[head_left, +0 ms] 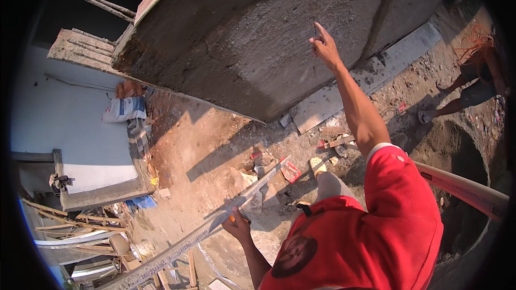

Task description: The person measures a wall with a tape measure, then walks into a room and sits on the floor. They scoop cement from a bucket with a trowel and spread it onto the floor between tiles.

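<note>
My right hand is stretched up to the grey plastered wall, its index finger pointing out and the other fingers partly curled. It holds nothing that I can see, and whether the fingertip touches the plaster is unclear. My left hand is low and closed round the orange handle of a trowel, whose pale flat blade extends out past the fingers. A long, pale straightedge runs diagonally behind the blade; whether the hand touches it is hidden.
Rubble and a red packet lie by my foot. Planks are stacked at the lower left, with a white sack above. A large pipe-like pole juts out at the right, near a sand heap. Another person stands far right.
</note>
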Motion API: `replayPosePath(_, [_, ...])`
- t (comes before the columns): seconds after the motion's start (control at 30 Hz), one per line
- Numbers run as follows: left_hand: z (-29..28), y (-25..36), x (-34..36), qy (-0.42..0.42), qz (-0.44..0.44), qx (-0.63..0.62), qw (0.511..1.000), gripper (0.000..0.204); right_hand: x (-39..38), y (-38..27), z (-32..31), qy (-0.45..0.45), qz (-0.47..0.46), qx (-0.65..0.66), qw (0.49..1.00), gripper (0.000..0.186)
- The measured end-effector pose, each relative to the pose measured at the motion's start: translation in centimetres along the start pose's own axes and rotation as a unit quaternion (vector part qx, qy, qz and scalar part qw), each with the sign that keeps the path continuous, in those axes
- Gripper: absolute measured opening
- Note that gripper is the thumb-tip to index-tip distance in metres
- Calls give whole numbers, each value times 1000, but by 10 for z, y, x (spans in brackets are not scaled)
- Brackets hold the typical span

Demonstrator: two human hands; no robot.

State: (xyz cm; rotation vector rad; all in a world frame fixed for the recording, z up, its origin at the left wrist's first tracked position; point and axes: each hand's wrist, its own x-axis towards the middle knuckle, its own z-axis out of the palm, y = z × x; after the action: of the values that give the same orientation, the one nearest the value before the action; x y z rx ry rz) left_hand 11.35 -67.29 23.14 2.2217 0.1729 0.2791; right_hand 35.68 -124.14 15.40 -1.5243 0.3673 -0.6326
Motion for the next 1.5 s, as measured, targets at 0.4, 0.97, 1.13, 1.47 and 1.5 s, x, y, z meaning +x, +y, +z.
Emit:
replayPosePath(0.4, [2,-137,20,-91,-174,43,980,51,101,-97,-242,293,-31,-103,950,81])
replayPosePath(0.97, [-40,-56,7,43,1,-12,999,36,-67,42,-176,271,211,-40,938,51])
replayPosePath(1.13, [-105,-40,-36,59,-156,-90,982,25,-353,124,49,-520,191,-354,754,68])
replayPosePath(1.47, [-273,-115,-164,219,-150,-170,949,32,-583,-32,285,-663,-118,-285,682,61])
replayPosePath(1.5, [-291,-129,-170,227,-155,-164,947,32,-593,-54,306,-638,-117,-248,719,55])
